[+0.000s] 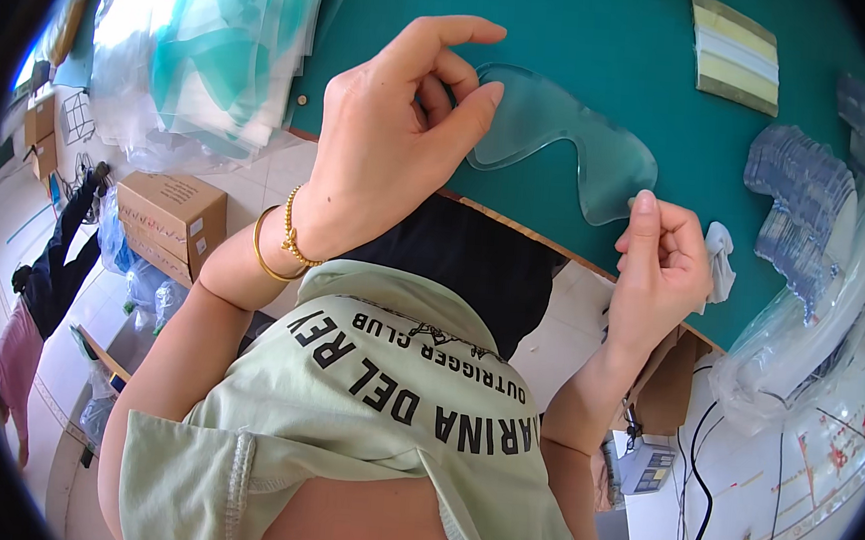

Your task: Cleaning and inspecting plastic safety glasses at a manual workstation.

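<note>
From my end I log: right hand (662, 251), 2 o'clock, clamped on the visor's (564, 117) tip; left hand (403, 117), 12, seemingly pinching its other end; visor, 1 o'clock, in work, likely unfinished; stack (804, 196), past 2, done or waiting, cannot tell. Table edge (521, 230) just below visor; room beyond, toward 1.

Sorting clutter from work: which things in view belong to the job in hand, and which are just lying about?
Belongs, it seems:
clear, curved, notched plastic sheet, pinched by the right grip, left grip at its other end
green flat tabletop
probably the stacked bluish translucent plastic pieces

Apparently lying about:
brown rectangular cardboard box
long black cables on the floor
</note>
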`<state>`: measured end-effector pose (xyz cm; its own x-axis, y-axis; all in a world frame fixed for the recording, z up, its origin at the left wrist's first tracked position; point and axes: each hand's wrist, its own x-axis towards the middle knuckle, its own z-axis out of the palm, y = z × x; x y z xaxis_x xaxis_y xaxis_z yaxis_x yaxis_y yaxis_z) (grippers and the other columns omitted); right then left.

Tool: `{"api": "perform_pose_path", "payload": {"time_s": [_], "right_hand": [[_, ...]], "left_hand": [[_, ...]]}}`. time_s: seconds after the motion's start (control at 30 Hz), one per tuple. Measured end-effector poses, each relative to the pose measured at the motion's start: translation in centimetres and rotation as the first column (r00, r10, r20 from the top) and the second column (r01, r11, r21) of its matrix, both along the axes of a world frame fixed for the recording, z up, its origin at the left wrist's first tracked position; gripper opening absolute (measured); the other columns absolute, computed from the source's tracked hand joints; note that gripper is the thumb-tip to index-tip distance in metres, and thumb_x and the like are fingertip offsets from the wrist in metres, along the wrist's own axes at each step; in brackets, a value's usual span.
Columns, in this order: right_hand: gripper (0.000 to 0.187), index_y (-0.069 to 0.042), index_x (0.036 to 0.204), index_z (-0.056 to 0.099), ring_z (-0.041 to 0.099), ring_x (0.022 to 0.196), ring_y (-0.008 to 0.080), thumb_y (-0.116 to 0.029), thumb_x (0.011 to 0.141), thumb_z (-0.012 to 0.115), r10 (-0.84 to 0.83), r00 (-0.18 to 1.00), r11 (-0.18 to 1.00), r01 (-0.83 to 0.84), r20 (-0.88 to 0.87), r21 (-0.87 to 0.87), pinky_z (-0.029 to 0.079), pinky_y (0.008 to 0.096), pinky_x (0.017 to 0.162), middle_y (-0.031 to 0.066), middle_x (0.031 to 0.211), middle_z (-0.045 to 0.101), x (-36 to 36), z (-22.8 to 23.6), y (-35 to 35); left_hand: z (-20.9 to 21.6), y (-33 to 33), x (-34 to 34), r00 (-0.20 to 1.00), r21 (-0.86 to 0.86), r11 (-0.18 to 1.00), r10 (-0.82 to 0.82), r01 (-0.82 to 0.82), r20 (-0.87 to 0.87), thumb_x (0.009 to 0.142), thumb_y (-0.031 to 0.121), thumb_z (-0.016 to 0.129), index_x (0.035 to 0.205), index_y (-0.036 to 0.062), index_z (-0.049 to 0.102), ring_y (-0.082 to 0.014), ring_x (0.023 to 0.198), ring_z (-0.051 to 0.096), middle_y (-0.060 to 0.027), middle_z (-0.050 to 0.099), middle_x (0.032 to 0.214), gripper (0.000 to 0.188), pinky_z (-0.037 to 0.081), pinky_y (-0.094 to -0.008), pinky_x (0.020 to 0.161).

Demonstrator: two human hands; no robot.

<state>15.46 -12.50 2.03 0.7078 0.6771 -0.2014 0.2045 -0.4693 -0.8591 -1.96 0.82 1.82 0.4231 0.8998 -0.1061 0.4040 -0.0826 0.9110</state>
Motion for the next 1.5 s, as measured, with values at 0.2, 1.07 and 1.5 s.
{"api": "perform_pose_path", "payload": {"time_s": [0.2,1.07,1.5], "right_hand": [[0.024,-0.003,0.080,0.060,0.046,0.054,0.0004,-0.018,0.094,0.072,-0.021,0.945,0.997,0.042,0.326,-0.059,0.033,0.0177,0.050,-0.0047,0.061,0.053,-0.6,2.3,1.7],[0.055,0.007,0.137,0.048,0.055,0.118,0.0431,-0.033,0.099,0.057,0.236,0.651,0.925,0.078,0.722,-0.373,0.037,0.0468,0.106,0.0306,0.126,0.059,1.6,1.4,8.1],[0.064,0.006,0.132,0.051,0.065,0.104,0.0331,-0.031,0.086,0.076,0.180,0.806,0.956,-0.008,0.564,-0.293,0.049,0.0389,0.093,0.0227,0.118,0.066,3.4,4.0,8.2]], "left_hand": [[0.4,0.1,-1.7,1.000,0.128,0.992,0.004,-0.003,-0.009,0.086,-0.004,0.070,0.121,0.0034,0.063,0.0005,0.057,0.045,0.0040,0.058,0.073,0.037,0.036,-0.0159,0.050],[-0.7,-0.6,-0.7,0.995,0.247,0.969,-0.045,0.022,0.087,0.085,0.003,0.070,0.114,0.0055,0.062,-0.0148,0.050,0.053,-0.0016,0.057,0.067,0.030,0.043,-0.0301,0.048],[-0.5,-0.6,-0.5,0.996,0.264,0.964,-0.052,0.032,0.071,0.085,0.003,0.070,0.113,0.0060,0.063,-0.0122,0.050,0.051,0.0002,0.058,0.067,0.029,0.042,-0.0284,0.048]]}}
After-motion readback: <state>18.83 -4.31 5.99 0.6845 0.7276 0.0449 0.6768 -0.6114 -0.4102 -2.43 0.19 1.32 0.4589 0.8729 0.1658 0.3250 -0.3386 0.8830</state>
